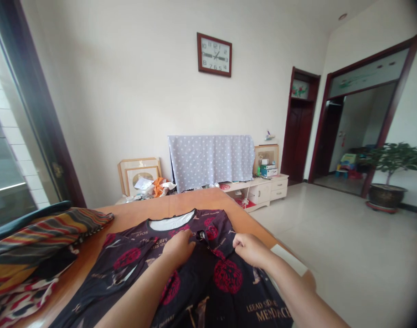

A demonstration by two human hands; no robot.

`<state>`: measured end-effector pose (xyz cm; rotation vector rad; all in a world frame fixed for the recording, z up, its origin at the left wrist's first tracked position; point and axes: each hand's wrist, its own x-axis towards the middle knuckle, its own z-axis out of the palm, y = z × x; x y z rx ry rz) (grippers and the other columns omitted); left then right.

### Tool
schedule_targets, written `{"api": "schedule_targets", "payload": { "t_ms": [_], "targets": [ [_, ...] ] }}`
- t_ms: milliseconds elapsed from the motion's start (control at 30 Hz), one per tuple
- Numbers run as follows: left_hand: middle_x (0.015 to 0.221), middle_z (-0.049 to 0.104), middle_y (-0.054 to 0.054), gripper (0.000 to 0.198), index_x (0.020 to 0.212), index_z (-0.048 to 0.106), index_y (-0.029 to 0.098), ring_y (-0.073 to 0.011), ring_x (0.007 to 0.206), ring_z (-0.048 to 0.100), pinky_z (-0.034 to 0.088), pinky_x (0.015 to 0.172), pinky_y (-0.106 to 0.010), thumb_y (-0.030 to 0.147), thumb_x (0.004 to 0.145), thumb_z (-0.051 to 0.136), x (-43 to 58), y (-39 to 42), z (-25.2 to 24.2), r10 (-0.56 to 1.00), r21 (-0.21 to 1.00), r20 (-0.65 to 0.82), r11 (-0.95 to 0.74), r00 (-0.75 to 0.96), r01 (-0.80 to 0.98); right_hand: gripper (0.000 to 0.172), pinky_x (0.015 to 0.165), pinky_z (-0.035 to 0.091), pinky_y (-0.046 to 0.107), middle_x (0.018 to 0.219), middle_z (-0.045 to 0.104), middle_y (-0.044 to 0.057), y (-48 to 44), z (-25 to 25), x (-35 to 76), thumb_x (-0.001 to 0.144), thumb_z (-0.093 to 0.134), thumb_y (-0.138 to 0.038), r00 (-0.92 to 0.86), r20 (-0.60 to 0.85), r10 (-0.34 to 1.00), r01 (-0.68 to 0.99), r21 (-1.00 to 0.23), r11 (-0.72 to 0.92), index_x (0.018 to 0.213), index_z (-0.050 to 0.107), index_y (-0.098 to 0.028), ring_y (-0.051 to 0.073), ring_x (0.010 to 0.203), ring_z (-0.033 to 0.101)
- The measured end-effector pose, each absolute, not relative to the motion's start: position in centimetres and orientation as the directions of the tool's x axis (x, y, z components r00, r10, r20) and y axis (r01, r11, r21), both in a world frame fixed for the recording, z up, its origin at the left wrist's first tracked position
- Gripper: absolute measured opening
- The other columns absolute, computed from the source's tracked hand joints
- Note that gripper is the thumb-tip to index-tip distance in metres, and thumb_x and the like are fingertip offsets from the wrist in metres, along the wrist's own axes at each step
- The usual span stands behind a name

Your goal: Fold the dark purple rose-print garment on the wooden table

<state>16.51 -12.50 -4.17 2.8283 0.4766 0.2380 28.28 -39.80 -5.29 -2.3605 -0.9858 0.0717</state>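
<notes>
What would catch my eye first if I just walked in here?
A dark shirt with red prints lies spread on the wooden table, with the left hand and right hand on its chest. Striped clothes are piled at the table's left, and a framed clock hangs high on the far wall.

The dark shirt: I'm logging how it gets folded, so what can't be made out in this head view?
1. The dark shirt: lower part cut off by the bottom edge, head view.
2. The left hand: fingertips hidden behind its knuckles, head view; grip unclear.
3. The striped cloth pile: cut off by the left edge, head view.
4. The dotted cover hides whatever it drapes.
</notes>
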Motion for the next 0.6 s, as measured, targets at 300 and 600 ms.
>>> {"api": "schedule_targets", "payload": {
  "t_ms": [300, 600],
  "targets": [
    [0.112, 0.073, -0.006, 0.037, 0.114, 0.069, 0.031, -0.0278, 0.105, 0.066, 0.047, 0.087, -0.036, 0.026, 0.078, 0.060, 22.3, -14.2, -5.8, 0.438, 0.525, 0.137, -0.793, 0.888, 0.310, 0.023, 0.064, 0.032, 0.022, 0.085, 0.066, 0.000, -40.2, -5.9, 28.2, 0.077, 0.050, -0.011, 0.737, 0.225, 0.637, 0.639, -0.539, -0.549, 0.092, 0.063, -0.023, 0.014, 0.075, 0.057],
    [0.083, 0.072, -0.006, 0.034, 0.118, 0.060, 0.015, -0.0149, 0.067, 0.068, 0.050, 0.061, -0.024, 0.022, 0.087, 0.048, 25.0, -12.9, -6.3, 0.682, 0.910, -0.002, -0.302, 0.732, 0.284, 0.022, 0.065, 0.030, 0.022, 0.083, 0.063, -0.002, -40.4, -6.5, 28.7, 0.073, 0.050, -0.007, 0.754, 0.231, 0.615, 0.625, -0.537, -0.566, 0.088, 0.055, -0.023, 0.013, 0.074, 0.054]
  ]
}}
